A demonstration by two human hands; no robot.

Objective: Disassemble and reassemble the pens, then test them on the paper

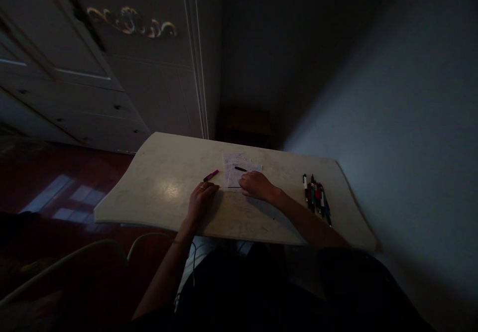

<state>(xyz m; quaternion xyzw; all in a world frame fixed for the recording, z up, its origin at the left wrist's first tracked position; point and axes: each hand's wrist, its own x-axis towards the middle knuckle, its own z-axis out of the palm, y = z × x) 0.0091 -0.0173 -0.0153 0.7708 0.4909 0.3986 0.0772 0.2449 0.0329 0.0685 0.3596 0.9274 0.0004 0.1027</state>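
Both my hands are over the white table point(175, 167). My right hand point(257, 185) is closed, its fingers curled at the lower right edge of some handwritten paper sheets point(231, 176). A thin stick-like piece point(234, 187), dark along its right part, runs between my two hands; its kind is too small to make out. My left hand point(202, 200), with a ring on one finger, has its fingertips pressed together at the left end of that piece. A short black pen point(240, 168) lies on the sheets just beyond my right fingers. Above my left hand is a purple pen point(211, 175).
Several pens and markers point(316, 195) lie in a bunch at the table's right side. A pale wall point(411, 138) borders that side. Beyond the table on the left stands a white cabinet point(157, 88). A pale curved chair frame point(93, 245) is at lower left.
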